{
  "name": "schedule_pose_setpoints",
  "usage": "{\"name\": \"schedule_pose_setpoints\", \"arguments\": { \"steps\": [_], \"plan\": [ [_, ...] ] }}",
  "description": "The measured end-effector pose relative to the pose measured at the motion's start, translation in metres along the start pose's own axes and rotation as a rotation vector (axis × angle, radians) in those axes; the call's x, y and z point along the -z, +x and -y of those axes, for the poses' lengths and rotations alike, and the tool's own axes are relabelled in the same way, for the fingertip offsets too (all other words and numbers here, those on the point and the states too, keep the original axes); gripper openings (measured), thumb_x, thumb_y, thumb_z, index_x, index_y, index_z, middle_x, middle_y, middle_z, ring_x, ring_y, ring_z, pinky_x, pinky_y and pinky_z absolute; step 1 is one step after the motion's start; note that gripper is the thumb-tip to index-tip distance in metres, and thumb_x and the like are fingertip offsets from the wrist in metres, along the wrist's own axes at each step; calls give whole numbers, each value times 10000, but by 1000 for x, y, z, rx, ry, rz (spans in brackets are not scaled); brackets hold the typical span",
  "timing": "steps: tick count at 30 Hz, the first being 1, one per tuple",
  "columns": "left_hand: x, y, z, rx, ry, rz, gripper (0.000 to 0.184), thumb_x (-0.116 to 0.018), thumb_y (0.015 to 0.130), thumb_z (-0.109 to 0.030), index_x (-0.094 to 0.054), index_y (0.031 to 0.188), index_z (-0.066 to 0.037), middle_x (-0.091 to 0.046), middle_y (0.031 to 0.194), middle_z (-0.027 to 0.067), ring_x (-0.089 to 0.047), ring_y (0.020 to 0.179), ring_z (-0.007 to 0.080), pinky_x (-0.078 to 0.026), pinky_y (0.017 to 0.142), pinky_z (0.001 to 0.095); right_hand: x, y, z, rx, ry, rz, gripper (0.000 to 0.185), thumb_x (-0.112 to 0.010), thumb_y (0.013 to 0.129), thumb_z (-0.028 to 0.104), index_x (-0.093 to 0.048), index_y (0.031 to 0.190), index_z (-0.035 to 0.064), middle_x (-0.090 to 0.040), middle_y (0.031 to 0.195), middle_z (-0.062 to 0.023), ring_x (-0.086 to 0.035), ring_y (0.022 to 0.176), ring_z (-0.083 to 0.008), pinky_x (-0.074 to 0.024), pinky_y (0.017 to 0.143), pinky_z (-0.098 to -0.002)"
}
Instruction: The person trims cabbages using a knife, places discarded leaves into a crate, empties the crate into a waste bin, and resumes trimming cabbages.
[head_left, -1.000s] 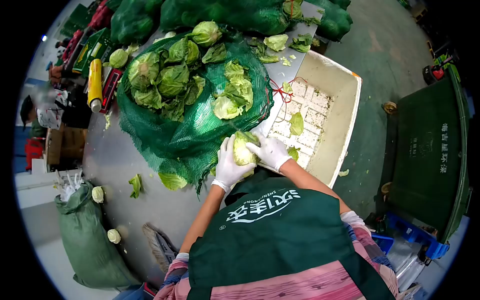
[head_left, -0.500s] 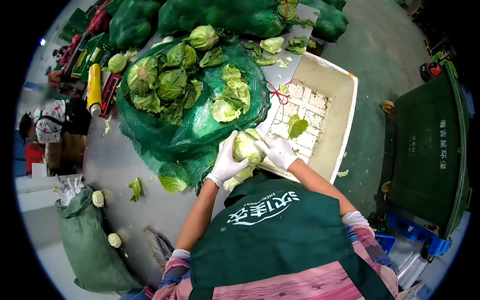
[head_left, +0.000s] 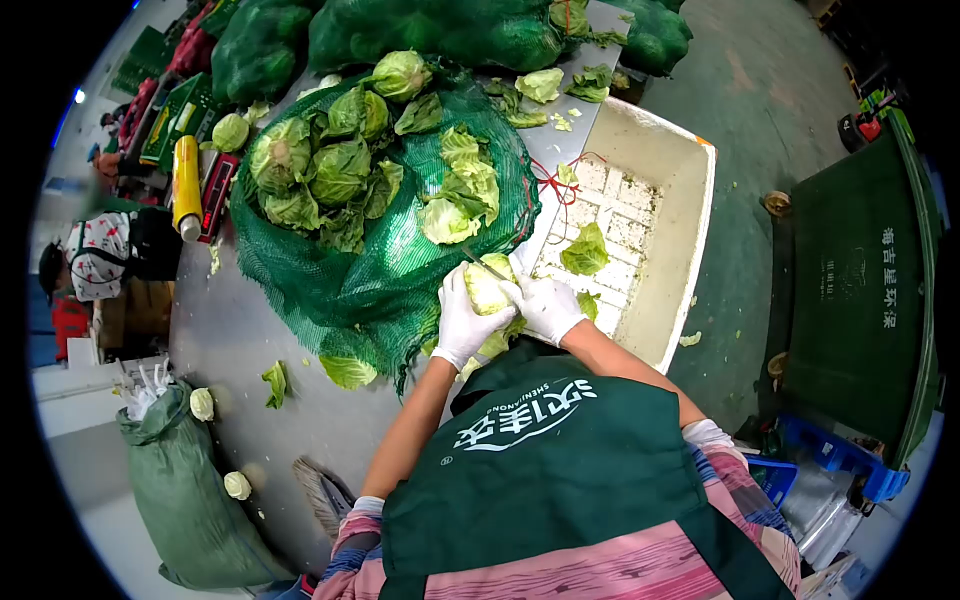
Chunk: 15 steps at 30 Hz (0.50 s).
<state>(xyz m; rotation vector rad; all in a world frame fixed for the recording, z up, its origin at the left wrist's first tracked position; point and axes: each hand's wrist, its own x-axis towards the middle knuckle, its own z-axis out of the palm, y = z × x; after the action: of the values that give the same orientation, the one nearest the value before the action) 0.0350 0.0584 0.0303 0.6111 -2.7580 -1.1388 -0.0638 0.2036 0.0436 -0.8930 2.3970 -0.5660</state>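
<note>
In white gloves, both hands are in front of the green apron. My left hand (head_left: 468, 318) is closed around the left side of a pale green cabbage (head_left: 487, 288). My right hand (head_left: 546, 305) is closed at the cabbage's right side, on what looks like a knife (head_left: 484, 264); its thin dark blade crosses the top of the head, and the handle is hidden by the fingers. Loose leaves lie beneath the cabbage. Just beyond, a green mesh bag (head_left: 400, 260) is spread on the metal table, with several leafy cabbages (head_left: 340, 170) on it.
A white foam box (head_left: 685, 240) with leaves inside stands at the right. Full mesh sacks (head_left: 430, 35) line the far side. A yellow bottle (head_left: 186, 185), a brush (head_left: 322, 495) and a green sack (head_left: 185, 490) are leftward. A large green bin (head_left: 850, 290) stands right.
Another leaf now lies in the foam box. My right hand has shifted slightly left and down over the cabbage, and the blade shows more clearly across its top.
</note>
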Motion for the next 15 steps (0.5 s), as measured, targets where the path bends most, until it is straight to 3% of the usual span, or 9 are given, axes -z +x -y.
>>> {"name": "schedule_pose_setpoints", "arguments": {
  "steps": [3,5,7,8,9,11,12,13,15],
  "plan": [
    [0,-2,1,-7,-53,-12,1047,-848,581,-385,-316,1367,56,-386,1323,223,-373,1224,376,-329,1053,432,0,10,-14,-66,158,-69,585,-381,957,511,-447,1385,117,-653,838,-257,-640,775,-406,-503,726,-479],
    [3,-6,6,-13,-133,-8,1050,-858,576,-368,-319,1379,42,-388,1340,213,-369,1233,365,-319,1066,423,4,18,-41,-204,339,-194,522,-390,941,527,-667,1119,121,-655,950,-241,-634,890,-398,-493,807,-464],
    [11,-15,16,-74,-37,17,1083,-872,574,-361,-299,1409,23,-392,1305,206,-376,1222,349,-330,1064,412,-6,25,-90,-336,240,-228,522,-413,935,526,-716,982,104,-671,898,-217,-645,849,-382,-498,768,-454],
    [15,-22,19,-42,-43,4,1090,-875,576,-363,-296,1420,10,-387,1278,199,-376,1218,337,-340,1058,407,-5,18,-112,-338,341,-258,524,-425,937,517,-664,1116,86,-673,820,-206,-654,775,-362,-502,723,-455],
    [17,-27,18,-7,-49,-10,1096,-879,578,-365,-293,1431,-3,-382,1252,193,-377,1213,325,-350,1052,402,2,12,-115,-337,342,-259,524,-425,937,517,-664,1116,86,-673,820,-206,-654,775,-362,-502,723,-455],
    [20,-32,16,78,-79,-4,1088,-886,580,-330,-295,1433,-1,-382,1217,178,-428,1185,309,-366,1045,382,10,0,-115,-449,166,-286,575,-464,923,514,-522,1313,95,-659,744,-205,-648,702,-347,-505,675,-448],
    [20,-30,15,104,-117,-4,1086,-887,578,-332,-302,1429,4,-382,1220,184,-431,1178,309,-369,1043,381,0,2,-106,-327,250,-308,682,-503,910,508,-346,1441,110,-642,696,-208,-640,651,-340,-500,630,-435],
    [19,-26,13,126,-157,-5,1083,-887,576,-333,-309,1425,10,-381,1222,191,-434,1171,309,-371,1040,379,-12,1,-92,-175,371,-299,752,-548,883,519,-304,1462,108,-623,651,-195,-642,657,-328,-499,642,-420],
    [13,-18,13,109,-162,-36,1103,-891,557,-376,-321,1419,10,-377,1192,197,-454,1122,326,-397,1009,379,9,-15,-20,-81,478,-100,906,-577,813,599,-289,1452,24,-665,861,-211,-653,818,-326,-502,770,-398]
  ]
}}
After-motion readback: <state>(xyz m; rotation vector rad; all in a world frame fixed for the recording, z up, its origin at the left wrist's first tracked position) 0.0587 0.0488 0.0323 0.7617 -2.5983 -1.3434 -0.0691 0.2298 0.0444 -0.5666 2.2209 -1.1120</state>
